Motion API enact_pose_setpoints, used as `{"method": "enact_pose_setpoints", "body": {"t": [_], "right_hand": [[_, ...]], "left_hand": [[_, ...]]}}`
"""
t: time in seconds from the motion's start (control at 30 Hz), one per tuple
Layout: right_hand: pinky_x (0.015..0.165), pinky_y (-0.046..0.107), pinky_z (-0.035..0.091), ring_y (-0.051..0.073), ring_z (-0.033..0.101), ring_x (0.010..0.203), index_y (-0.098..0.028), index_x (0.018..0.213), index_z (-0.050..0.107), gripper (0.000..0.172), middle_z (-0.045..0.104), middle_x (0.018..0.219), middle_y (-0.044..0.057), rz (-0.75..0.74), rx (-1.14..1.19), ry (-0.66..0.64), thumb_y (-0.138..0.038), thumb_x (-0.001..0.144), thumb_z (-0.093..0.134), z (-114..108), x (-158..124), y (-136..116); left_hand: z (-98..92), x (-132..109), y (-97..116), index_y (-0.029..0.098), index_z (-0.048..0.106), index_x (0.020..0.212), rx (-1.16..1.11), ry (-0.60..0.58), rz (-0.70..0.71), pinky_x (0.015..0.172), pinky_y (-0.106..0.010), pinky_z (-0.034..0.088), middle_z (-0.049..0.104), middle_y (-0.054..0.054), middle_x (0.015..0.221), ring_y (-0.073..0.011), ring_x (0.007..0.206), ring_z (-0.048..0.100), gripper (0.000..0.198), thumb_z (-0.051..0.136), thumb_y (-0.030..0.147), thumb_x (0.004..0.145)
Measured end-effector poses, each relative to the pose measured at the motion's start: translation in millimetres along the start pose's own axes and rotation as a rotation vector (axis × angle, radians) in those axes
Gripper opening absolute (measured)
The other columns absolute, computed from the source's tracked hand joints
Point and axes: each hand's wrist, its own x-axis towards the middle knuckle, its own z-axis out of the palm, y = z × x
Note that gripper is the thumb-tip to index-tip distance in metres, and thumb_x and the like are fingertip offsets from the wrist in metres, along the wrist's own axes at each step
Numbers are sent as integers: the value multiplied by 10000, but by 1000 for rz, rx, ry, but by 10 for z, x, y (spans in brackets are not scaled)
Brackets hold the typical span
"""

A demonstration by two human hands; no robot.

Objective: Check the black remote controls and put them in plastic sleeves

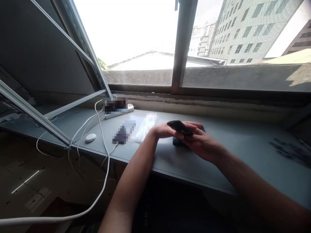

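A slim black remote control [179,126] is held tilted above the table, buttons along its near side. My right hand [202,144] is closed on its right end. My left hand [165,130] reaches in from the other side, its thumb by the remote's near edge and its fingers stretching behind it; part of this grip is hidden by the remote. Below the hands, a second black object with buttons [178,141], which looks like another remote, lies on the table, mostly covered. A dark buttoned end [201,127] shows past my left fingertips; whether it belongs to the same object I cannot tell.
The grey table [233,155] runs along a window. Left of my hands lie clear plastic bags [146,127], a blurred-out phone-like item [123,132], a round white device [90,138] and a white power strip [130,107]. White cables [107,161] loop past a metal frame [75,103].
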Motion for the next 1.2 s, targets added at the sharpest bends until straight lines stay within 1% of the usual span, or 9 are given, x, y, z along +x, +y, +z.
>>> {"method": "enact_pose_setpoints", "body": {"t": [0.13, 0.23, 0.33, 0.5, 0.63, 0.73, 0.8, 0.93, 1.2], "right_hand": [[1042, 317, 679, 184, 811, 1048, -234, 1162, 824, 385, 850, 1149, 50, 28, 27, -20, 5, 861, 834, 11, -24, -4], [909, 311, 717, 196, 822, 950, -202, 1156, 815, 248, 846, 1105, 85, 74, 4, -34, -83, 940, 830, 12, -33, 5], [735, 267, 709, 182, 803, 838, -168, 1184, 809, 156, 835, 1068, 103, 114, -23, -79, -196, 1034, 779, -2, -27, 34], [558, 244, 646, 191, 783, 757, -152, 1189, 813, 241, 829, 1007, 119, 175, -229, -174, -356, 1072, 762, -32, -44, 101], [538, 248, 631, 205, 792, 747, -115, 1202, 817, 413, 826, 980, 146, 324, -398, -399, -500, 1056, 785, 22, -118, 116], [607, 262, 651, 197, 796, 794, -123, 1249, 807, 443, 821, 1036, 139, 312, -434, -480, -523, 1060, 782, 78, -157, 106], [632, 267, 652, 194, 794, 820, -130, 1253, 805, 444, 816, 1055, 135, 292, -452, -478, -531, 1068, 770, 93, -163, 96], [670, 277, 649, 196, 791, 853, -135, 1247, 801, 439, 809, 1070, 130, 293, -475, -454, -536, 1075, 760, 82, -156, 83], [728, 304, 638, 204, 785, 887, -141, 1244, 795, 483, 810, 1080, 123, 276, -532, -438, -586, 1062, 757, 73, -140, 101]], "left_hand": [[18, 5, -47, 233, 898, 1161, -45, 122, 46, 1166, -483, 508, 740, -187, 1472, -424, 1433, 648, 601, 1013, 596, 696], [-2, 48, -141, 195, 872, 1205, -77, 418, 49, 1084, -417, 530, 804, -163, 1297, -320, 1220, 748, 560, 922, 617, 841], [-47, 117, -222, 154, 840, 1196, -112, 683, 37, 963, -352, 546, 815, -125, 1147, -220, 993, 751, 561, 919, 589, 851], [-130, 196, -308, 148, 759, 1149, -61, 910, -36, 859, -331, 562, 823, -135, 1061, -196, 862, 720, 461, 807, 566, 961], [-220, 189, -381, 135, 713, 1250, 154, 1071, -194, 817, -314, 564, 833, -148, 1048, -201, 835, 732, 406, 543, 479, 1117], [-283, 146, -404, 151, 511, 1617, 287, 1118, -318, 878, -346, 593, 840, -145, 1181, -232, 927, 776, 559, 493, 409, 1122], [-300, 110, -395, 164, 388, 1728, 432, 1147, -377, 999, -383, 592, 818, -160, 1310, -272, 1107, 786, 667, 503, 386, 1110], [-269, 60, -364, 114, 506, 1683, 836, 1157, -460, 1237, -414, 463, 671, -215, 1584, -330, 1485, 631, 619, 495, 283, 1088], [-195, 76, -389, 126, 585, 1641, 996, 1071, -598, 1208, -390, 478, 724, -208, 1512, -330, 1437, 677, 606, 505, 234, 1051]]}}
